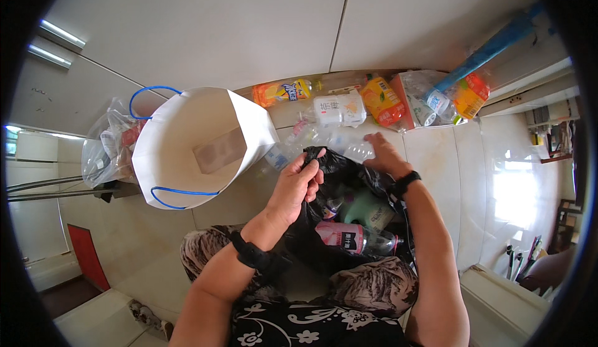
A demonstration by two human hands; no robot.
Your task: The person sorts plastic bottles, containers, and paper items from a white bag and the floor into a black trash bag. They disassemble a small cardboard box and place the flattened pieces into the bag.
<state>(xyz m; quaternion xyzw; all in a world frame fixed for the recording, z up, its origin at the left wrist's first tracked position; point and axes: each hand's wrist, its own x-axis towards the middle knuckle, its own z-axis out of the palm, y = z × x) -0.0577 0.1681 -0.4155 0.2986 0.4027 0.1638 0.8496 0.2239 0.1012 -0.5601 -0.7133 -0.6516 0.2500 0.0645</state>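
Note:
My left hand (299,183) grips the bunched rim of a black plastic bag (338,162) between my knees. Inside the bag lie a bottle with a pink label (341,237) and a pale green plastic container (366,211). My right hand (387,155) is over the bag's far right side, fingers apart, by the end of a clear plastic bottle (357,146); whether they touch it is unclear. More clear bottles lie beyond the bag, partly hidden by it. A bottle with a white label (338,109) lies behind them.
A white paper bag (254,118) with blue cord handles stands open at left, a flat brown piece (222,151) inside. Along the cabinet base lie an orange-labelled bottle (282,92), an orange-and-red bottle (384,103) and a box of bottles (405,102). A blue pole (490,48) slants above it.

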